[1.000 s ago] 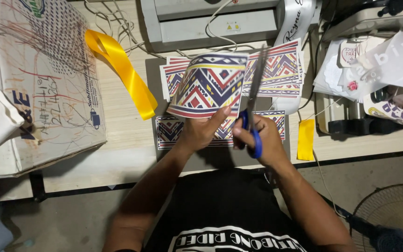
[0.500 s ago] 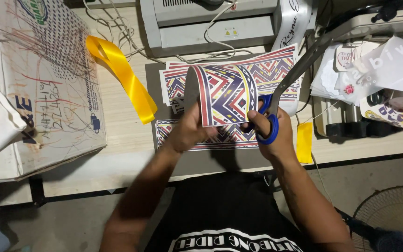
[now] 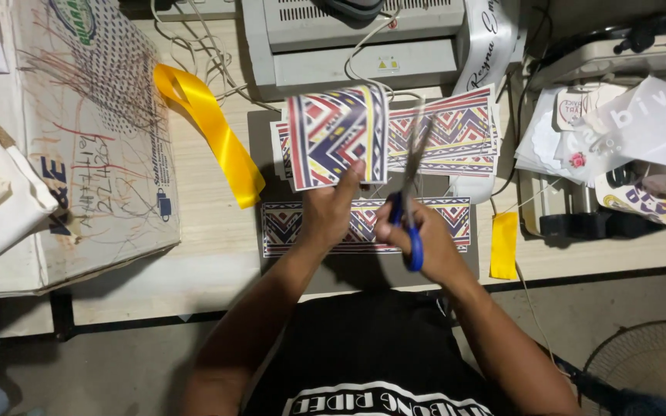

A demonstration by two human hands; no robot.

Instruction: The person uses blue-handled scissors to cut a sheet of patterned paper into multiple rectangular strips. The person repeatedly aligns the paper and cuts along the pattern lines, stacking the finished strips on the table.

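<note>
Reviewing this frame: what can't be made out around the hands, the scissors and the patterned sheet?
Head view:
- Scissors blades: motion-blurred; open or closed unclear.
- Right hand fingers in the blue handles: hidden by the hand's back.
- Patterned sheet lower edge: covered by the left hand.
- Patterned strip middle: hidden behind both hands.

The patterned sheet (image 3: pixel 337 135) is showing a zigzag and diamond design in red, dark blue, yellow and white, and the strip (image 3: pixel 364 223) lying flat on the counter (image 3: pixel 210 231) is showing the same colours. The scissors (image 3: pixel 410 200) are showing blue handles and grey blades, while the ribbon (image 3: pixel 213 127) and the small tag (image 3: pixel 504 245) are glowing bright yellow. The counter is showing pale wood grain, and the machine (image 3: pixel 356 38) is looking light grey.
</note>
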